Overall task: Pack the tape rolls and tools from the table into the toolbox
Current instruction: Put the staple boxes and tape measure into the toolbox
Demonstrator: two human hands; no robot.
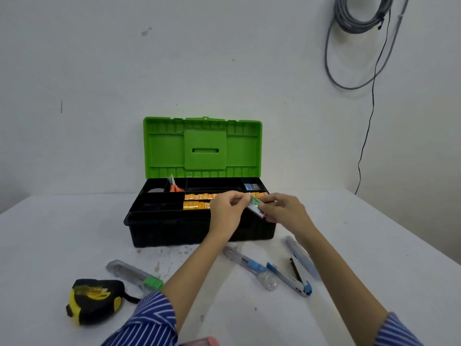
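Both hands, left hand [228,208] and right hand [280,208], pinch a small green-and-white packet [254,207] over the toolbox [199,228]; it should be lowered flat into a free compartment.

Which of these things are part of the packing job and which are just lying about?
Job: toolbox, tape measure, green utility knife, blue utility knife, small green packet held by both hands.
Lying about: coiled cable on wall.
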